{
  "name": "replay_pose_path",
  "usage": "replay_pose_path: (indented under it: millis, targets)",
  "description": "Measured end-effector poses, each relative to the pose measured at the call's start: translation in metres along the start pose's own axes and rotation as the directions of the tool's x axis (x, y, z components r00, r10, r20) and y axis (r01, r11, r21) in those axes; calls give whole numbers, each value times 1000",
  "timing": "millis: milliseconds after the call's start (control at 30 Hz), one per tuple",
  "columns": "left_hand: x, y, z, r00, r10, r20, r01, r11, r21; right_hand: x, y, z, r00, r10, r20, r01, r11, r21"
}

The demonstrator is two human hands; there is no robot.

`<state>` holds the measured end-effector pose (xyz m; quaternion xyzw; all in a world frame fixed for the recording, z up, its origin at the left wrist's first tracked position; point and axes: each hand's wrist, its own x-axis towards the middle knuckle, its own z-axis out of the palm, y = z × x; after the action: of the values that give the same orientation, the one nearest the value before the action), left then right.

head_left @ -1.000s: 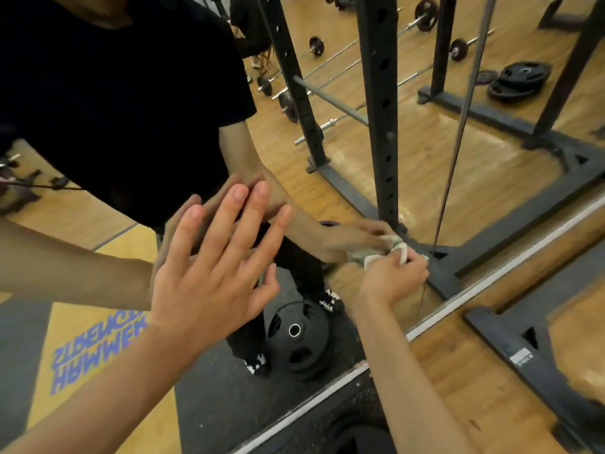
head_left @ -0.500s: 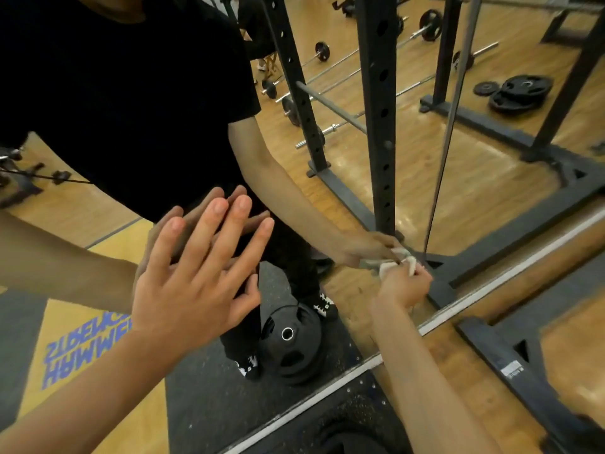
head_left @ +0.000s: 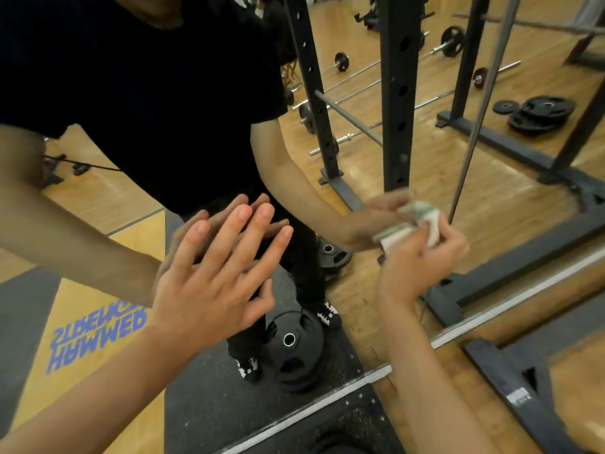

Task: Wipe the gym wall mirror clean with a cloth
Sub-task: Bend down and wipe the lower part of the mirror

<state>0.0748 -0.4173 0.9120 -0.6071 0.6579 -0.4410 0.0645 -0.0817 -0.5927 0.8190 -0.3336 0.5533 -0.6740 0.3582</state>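
Right hand (head_left: 422,260) nudged upward, gripping cloth (head_left: 397,237), left hand (head_left: 209,283) flat on mirror (head_left: 491,191)

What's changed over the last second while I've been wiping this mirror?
The right hand, gripping the crumpled cloth, slid slightly right and up along the mirror, away from its bottom edge. The left hand stayed flat on the glass with straight fingers, and the grip on the cloth is unchanged.
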Motion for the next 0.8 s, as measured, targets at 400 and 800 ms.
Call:
replay_pose_path:
  millis: [400, 800]
  targets:
    - [-6, -3, 5, 991, 44, -127, -14, 972, 233, -10, -102, 11, 848, -519, 104, 489, 844, 221]
    - [-7, -1, 4, 989, 59, -134, -23, 966, 258, 23, 41, -14, 918, 387, -86, -396, 909, -129]
